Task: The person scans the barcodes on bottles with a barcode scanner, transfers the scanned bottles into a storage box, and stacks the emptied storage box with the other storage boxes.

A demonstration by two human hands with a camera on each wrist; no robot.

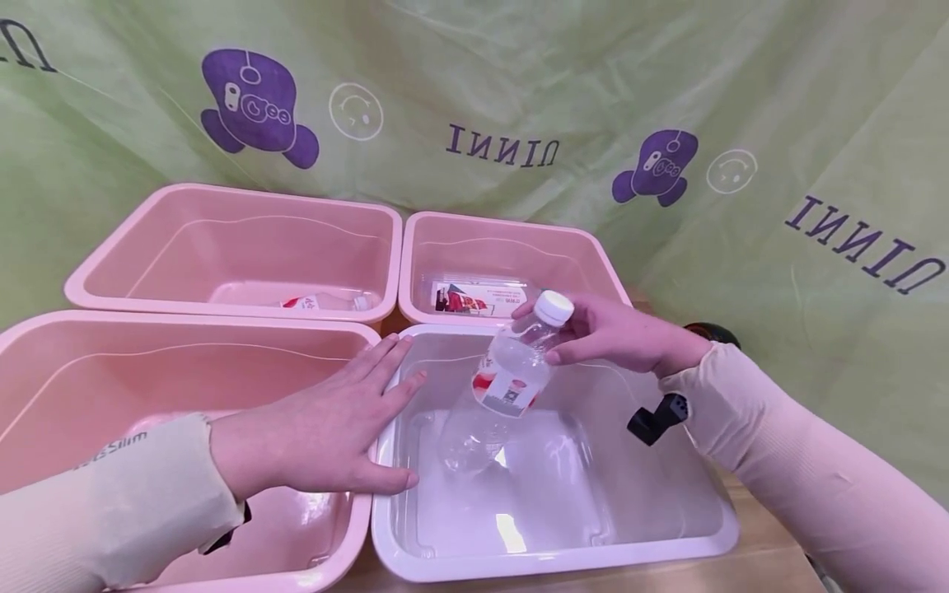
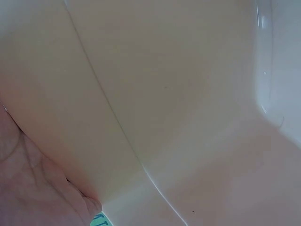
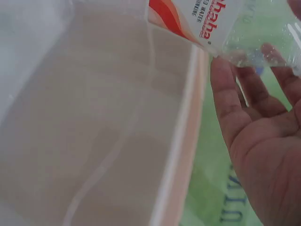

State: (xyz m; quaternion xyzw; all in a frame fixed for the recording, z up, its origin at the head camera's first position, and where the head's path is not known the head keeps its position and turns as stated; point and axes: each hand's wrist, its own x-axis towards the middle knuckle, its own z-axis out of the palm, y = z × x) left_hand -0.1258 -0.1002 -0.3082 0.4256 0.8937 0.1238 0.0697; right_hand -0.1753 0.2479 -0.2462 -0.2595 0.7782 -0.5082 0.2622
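My right hand grips a clear plastic bottle near its neck. The bottle has a white cap and a red-and-white label, and tilts with its base down inside the white bin. Whether the base touches the bin floor I cannot tell. In the right wrist view, the fingers bear on the bottle's clear shoulder beside the label. My left hand lies flat, fingers spread, over the adjoining rims of the white bin and the front-left pink bin. Only part of its palm shows in the left wrist view.
Two more pink bins stand behind. A bottle lies in the back-left bin, and a larger labelled bottle lies in the back-right bin. A green printed cloth hangs behind them. Wooden tabletop shows at right.
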